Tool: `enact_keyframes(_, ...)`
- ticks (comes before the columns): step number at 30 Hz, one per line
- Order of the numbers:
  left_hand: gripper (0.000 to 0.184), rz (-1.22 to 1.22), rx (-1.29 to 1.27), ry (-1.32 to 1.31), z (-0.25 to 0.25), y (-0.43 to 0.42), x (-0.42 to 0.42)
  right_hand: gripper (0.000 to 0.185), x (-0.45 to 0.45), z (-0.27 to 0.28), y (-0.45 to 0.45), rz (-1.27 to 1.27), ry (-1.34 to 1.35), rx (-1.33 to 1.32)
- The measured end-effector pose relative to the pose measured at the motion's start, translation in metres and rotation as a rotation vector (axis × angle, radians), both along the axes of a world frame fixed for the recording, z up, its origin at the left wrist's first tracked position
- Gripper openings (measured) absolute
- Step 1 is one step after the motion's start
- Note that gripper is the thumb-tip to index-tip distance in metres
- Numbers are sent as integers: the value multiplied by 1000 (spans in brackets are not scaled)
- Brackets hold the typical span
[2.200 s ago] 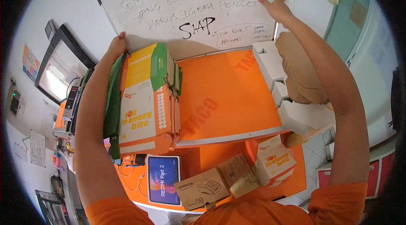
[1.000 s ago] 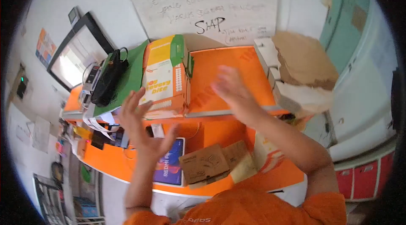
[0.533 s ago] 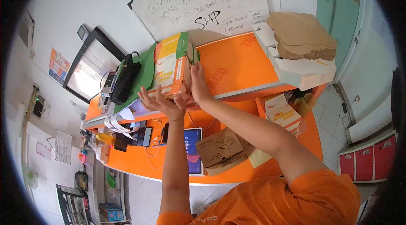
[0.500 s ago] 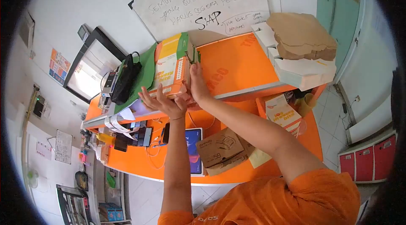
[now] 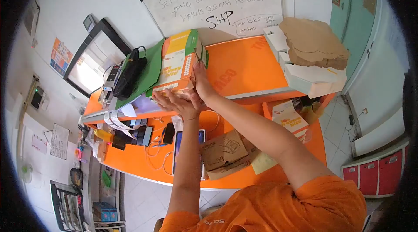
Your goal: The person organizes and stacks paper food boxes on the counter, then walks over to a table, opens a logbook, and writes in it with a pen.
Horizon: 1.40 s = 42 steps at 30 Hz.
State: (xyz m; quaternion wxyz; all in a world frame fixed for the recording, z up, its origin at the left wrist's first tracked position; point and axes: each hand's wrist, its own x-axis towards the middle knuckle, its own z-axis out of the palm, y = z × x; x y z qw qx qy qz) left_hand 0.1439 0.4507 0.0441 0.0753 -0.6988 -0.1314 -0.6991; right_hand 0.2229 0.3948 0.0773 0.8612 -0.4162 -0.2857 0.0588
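Observation:
A stack of flat orange, white, yellow and green boxes (image 5: 174,64) lies on the orange upper shelf (image 5: 244,68). My left hand (image 5: 180,103) presses against the front edge of this stack with its fingers spread. My right hand (image 5: 201,83) lies flat along the stack's right side, close beside my left hand. Neither hand is wrapped round a box. Left of the stack are a green sheet (image 5: 150,73) and a black pouch (image 5: 130,75).
White boxes (image 5: 313,79) topped with brown paper (image 5: 313,42) stand at the shelf's right end. A whiteboard (image 5: 213,3) leans behind. On the lower desk are a brown carton (image 5: 224,149), a tablet box (image 5: 177,145), phones, cables and another printed box (image 5: 289,118).
Both hands came down from the whiteboard's sides to the stack's front and right side. Over the last half second they have stayed against it, while the view shifted slightly.

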Motion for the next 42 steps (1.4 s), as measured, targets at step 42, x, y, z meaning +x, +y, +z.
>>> enact_keyframes(42,41,-177,-916,34,-131,-139,-280,65,-10,61,-82,-412,-1134,-536)
